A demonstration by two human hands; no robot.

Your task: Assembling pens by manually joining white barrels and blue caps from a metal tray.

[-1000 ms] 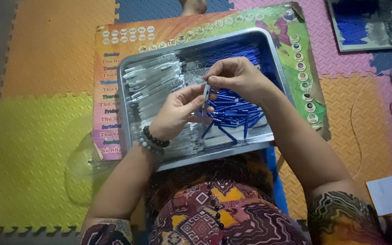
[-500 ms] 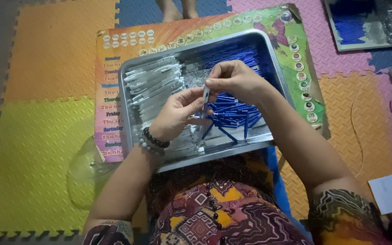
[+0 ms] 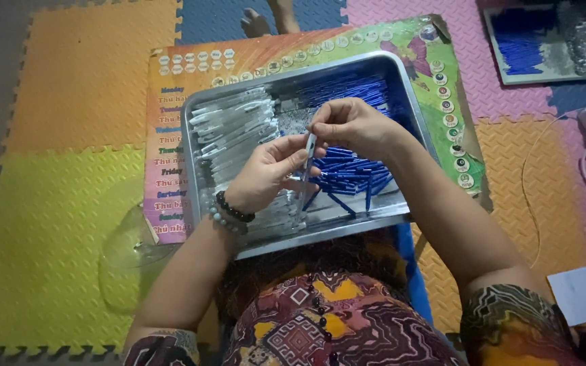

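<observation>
Both hands have barely moved since a moment ago; I see my left hand (image 3: 266,176) closed around a thin clear pen tube (image 3: 304,177) that stands almost upright; my right hand (image 3: 350,125) pinches its top end with curled fingers; they hover over a metal tray (image 3: 412,102); clear tubes (image 3: 228,132) lie left inside; blue pen parts (image 3: 354,173) lie right; farther off is a colourful board (image 3: 171,74).

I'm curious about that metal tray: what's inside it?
The tray holds clear pen barrels on its left side and blue refills on its right. Both hands, left and right, hold one pen above it, hiding the tray's middle.
</observation>
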